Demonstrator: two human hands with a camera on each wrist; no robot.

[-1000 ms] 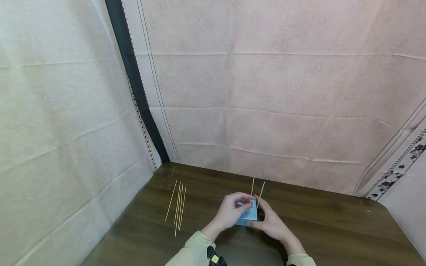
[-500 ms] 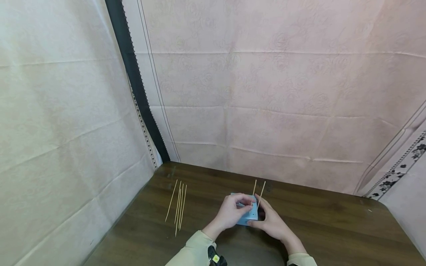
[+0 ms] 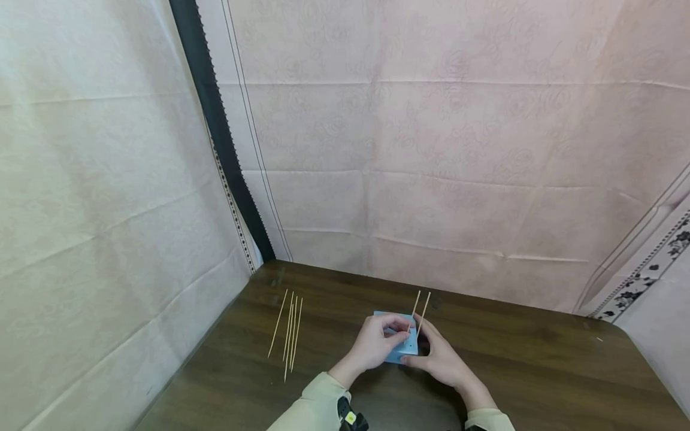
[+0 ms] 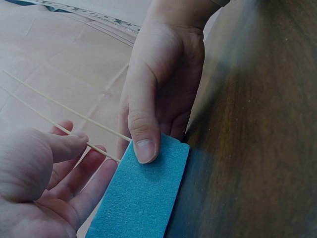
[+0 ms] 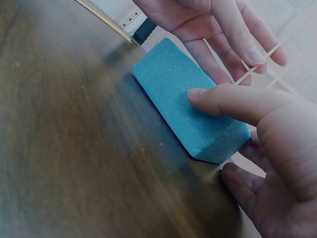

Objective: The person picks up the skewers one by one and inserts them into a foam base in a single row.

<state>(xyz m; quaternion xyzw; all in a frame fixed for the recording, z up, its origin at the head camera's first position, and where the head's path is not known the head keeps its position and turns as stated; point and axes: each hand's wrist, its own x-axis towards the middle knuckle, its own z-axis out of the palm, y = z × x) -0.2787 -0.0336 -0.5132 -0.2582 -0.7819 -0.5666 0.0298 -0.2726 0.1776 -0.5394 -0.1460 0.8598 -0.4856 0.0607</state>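
Note:
A blue foam block [image 3: 411, 347] with small holes in its top stands on the table between both hands. My right hand [image 3: 443, 360] grips it from the right, its thumb pressed on the near side in the right wrist view. One thin wooden skewer [image 3: 424, 309] stands in the block near its right edge, leaning slightly. My left hand [image 3: 372, 342] pinches a second skewer [image 3: 417, 302] between thumb and index finger above the block. In the left wrist view this held skewer [image 4: 37, 113] reaches the block's edge; how deep its tip sits is hidden by fingers.
Several loose skewers [image 3: 291, 332] lie side by side on the dark wooden table [image 3: 226, 383], left of the hands. A pale patterned cloth [image 3: 442, 179] hangs behind the table's far edge, with another at the left [image 3: 108, 209].
The top of the pinched skewer has tilted to the right, nearer the standing one. The left hand has shifted slightly, uncovering the block's far corner. The right hand stays on the block.

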